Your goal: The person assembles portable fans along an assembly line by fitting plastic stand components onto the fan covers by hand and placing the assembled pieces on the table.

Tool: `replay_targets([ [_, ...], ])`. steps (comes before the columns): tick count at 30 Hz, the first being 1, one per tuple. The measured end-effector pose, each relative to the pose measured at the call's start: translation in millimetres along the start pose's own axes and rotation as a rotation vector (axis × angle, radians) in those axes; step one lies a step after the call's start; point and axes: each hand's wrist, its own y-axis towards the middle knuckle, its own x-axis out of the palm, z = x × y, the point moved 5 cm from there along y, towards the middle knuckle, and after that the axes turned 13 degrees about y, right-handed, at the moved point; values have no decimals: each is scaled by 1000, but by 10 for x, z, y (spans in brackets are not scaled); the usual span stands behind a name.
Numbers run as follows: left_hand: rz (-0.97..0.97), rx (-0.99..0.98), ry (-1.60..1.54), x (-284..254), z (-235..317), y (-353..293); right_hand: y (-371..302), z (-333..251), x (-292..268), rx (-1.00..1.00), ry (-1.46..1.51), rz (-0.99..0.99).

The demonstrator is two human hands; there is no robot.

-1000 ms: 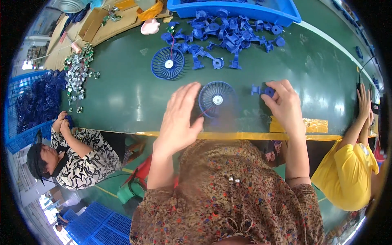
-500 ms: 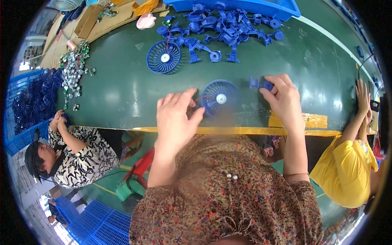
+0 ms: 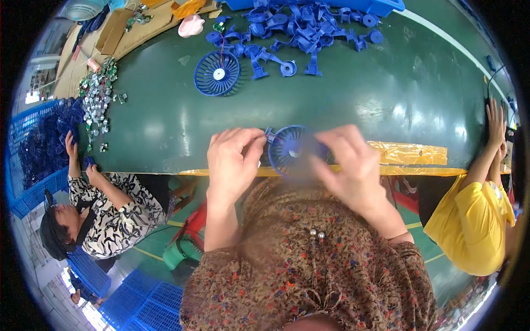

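Note:
Near the table's front edge, a round blue fan cover (image 3: 287,144) with radial ribs and a pale centre sits between my hands. My left hand (image 3: 236,157) is closed at its left rim, thumb and fingers pinching a small blue plastic part (image 3: 270,134) beside thin red wire. My right hand (image 3: 349,165) is over the cover's right side, smeared by motion; whether it holds anything is unclear. Farther off lies a second blue fan cover (image 3: 207,77) with a white centre and red wire leading to a small circuit board (image 3: 219,26).
A heap of blue plastic brackets (image 3: 306,27) lies before a blue tray (image 3: 381,5). Small circuit boards (image 3: 99,94) are piled left, beside a blue basket (image 3: 30,113) of dark blue parts. Yellow tape (image 3: 411,153) covers part of the front edge. Co-workers sit on both sides.
My right hand has come left and nearer, from beside the cover to over its right side; the blue bracket it held is no longer visible there. The cover has shifted slightly left and nearer.

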Motion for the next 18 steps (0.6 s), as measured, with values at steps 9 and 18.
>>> replay_targets([
  [9, -21, -90, -244, 7, -125, -117, 42, -20, 371, -55, -214, -2],
  [18, 148, 64, -81, -71, -73, -169, 87, -36, 395, 24, -230, -45],
])
